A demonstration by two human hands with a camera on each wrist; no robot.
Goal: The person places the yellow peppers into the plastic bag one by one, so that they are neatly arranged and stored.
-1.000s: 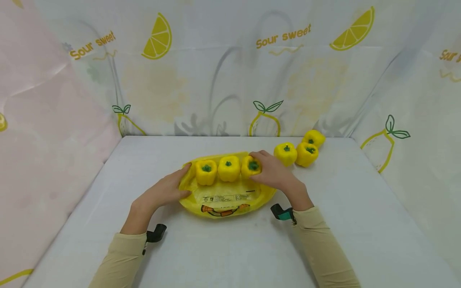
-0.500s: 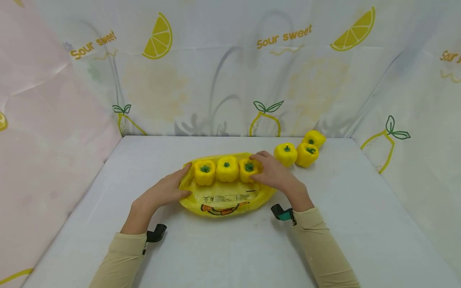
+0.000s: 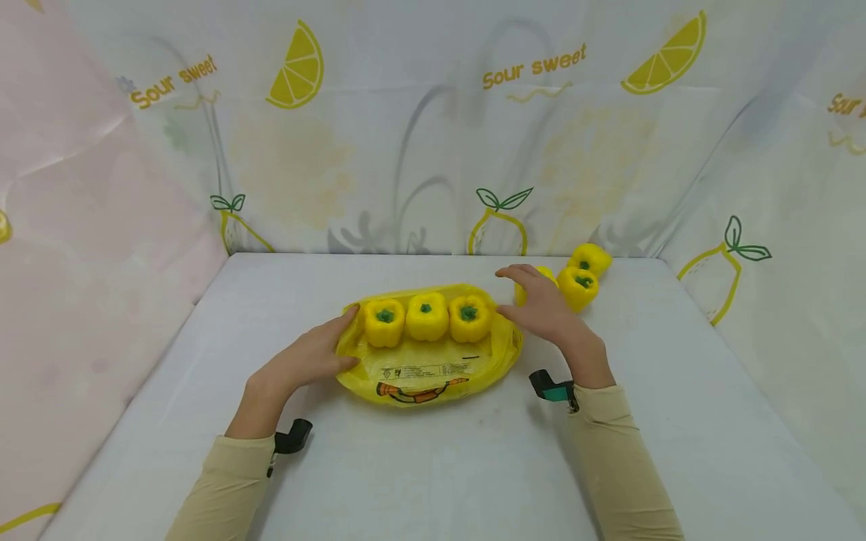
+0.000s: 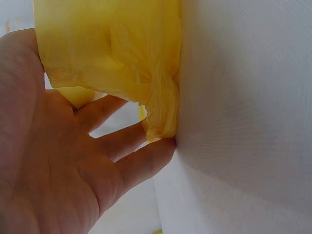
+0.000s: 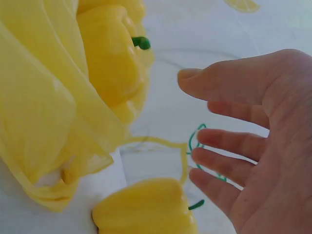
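A yellow plastic bag (image 3: pixel 504 342) lies on the table, its mouth facing up. Three yellow bell peppers with green stems stand in a row in it: a left one (image 3: pixel 384 324), a middle one (image 3: pixel 427 319) and a right one (image 3: pixel 470 321). My left hand (image 3: pixel 307 361) rests at the bag's left end. In the left wrist view, its extended fingers (image 4: pixel 146 163) touch the crumpled plastic. Nothing is held in my right hand (image 3: pixel 544 309), spread between the bag and the loose peppers. It partly hides the nearest loose bell pepper (image 3: pixel 548 275).
Two more loose bell peppers, a front one (image 3: pixel 577 291) and a back one (image 3: pixel 591 259), sit near the table's back right edge. A printed cloth wall (image 3: pixel 433 150) rises behind the white table (image 3: pixel 433 466). Both wrists carry black camera mounts.
The right hand has let go of the right pepper in the bag and moved right, towards the loose peppers. Earlier, the row in the bag shifted slightly left. The left hand stays put.
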